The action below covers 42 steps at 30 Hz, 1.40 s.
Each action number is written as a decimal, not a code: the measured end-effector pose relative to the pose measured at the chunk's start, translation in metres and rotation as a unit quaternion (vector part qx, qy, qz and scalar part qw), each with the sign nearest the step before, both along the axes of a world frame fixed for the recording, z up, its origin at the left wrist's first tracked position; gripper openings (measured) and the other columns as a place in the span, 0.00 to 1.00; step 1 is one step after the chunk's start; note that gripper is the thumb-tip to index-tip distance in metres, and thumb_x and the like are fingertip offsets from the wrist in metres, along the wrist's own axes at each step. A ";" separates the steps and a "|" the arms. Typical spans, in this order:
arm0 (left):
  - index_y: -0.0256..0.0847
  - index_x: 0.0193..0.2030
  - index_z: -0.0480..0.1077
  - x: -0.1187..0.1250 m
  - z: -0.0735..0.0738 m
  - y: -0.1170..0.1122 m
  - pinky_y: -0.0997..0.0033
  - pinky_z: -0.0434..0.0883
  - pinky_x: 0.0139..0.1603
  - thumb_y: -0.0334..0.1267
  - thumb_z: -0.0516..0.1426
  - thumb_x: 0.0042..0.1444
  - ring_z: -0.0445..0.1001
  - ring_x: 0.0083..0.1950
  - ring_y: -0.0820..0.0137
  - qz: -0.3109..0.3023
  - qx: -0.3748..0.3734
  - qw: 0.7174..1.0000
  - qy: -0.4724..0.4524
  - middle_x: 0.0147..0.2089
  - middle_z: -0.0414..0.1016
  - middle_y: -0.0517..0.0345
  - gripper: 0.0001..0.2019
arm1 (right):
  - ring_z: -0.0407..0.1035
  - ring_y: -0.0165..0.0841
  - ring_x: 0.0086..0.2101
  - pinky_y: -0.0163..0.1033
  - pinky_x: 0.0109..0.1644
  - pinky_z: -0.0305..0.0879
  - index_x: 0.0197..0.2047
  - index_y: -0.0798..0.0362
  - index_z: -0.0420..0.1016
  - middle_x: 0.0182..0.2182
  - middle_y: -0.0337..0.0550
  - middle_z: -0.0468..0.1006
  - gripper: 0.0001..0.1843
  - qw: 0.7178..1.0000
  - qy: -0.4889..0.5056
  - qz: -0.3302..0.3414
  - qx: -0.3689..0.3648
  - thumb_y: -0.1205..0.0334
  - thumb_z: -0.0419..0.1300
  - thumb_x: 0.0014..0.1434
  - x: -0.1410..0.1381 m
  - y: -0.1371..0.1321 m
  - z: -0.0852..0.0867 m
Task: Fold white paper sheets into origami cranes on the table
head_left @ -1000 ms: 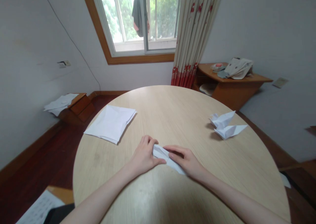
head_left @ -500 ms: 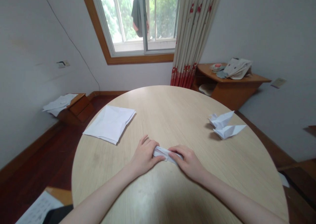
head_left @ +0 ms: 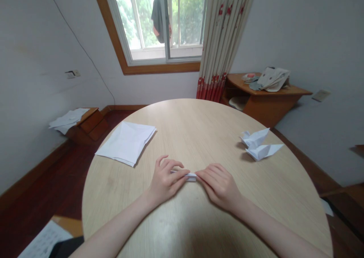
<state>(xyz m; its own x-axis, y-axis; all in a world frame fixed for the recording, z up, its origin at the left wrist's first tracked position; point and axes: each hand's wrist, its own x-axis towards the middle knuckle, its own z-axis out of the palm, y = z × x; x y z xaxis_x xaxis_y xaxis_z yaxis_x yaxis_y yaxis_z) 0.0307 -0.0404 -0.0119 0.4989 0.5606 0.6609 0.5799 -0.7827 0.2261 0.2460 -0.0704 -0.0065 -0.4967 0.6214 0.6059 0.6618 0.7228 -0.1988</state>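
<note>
A small folded white paper piece (head_left: 190, 175) lies on the round wooden table (head_left: 199, 129) between my two hands. My left hand (head_left: 165, 180) pinches its left end, with the fingers curled over it. My right hand (head_left: 219, 185) covers its right end, fingers bent and pressed down on the paper. Only a narrow strip of the paper shows between the fingertips.
A stack of white sheets (head_left: 126, 142) lies at the table's far left. Two folded paper figures (head_left: 258, 145) sit at the right. Beyond stand a wooden side table (head_left: 264, 95) with bags, a curtain (head_left: 224, 42), a window, and a low box with papers (head_left: 75, 121).
The paper has been folded smaller and pressed flat; both hands have closed in over it, so less of it shows than before. My right hand has shifted slightly forward.
</note>
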 end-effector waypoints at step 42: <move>0.40 0.36 0.72 0.003 -0.013 0.011 0.61 0.66 0.50 0.33 0.60 0.58 0.69 0.47 0.63 -0.036 -0.228 0.973 -0.026 0.42 0.73 0.54 0.01 | 0.69 0.39 0.53 0.51 0.56 0.67 0.49 0.50 0.77 0.50 0.46 0.77 0.21 0.987 -0.004 0.072 -0.146 0.76 0.51 0.59 0.008 0.017 -0.025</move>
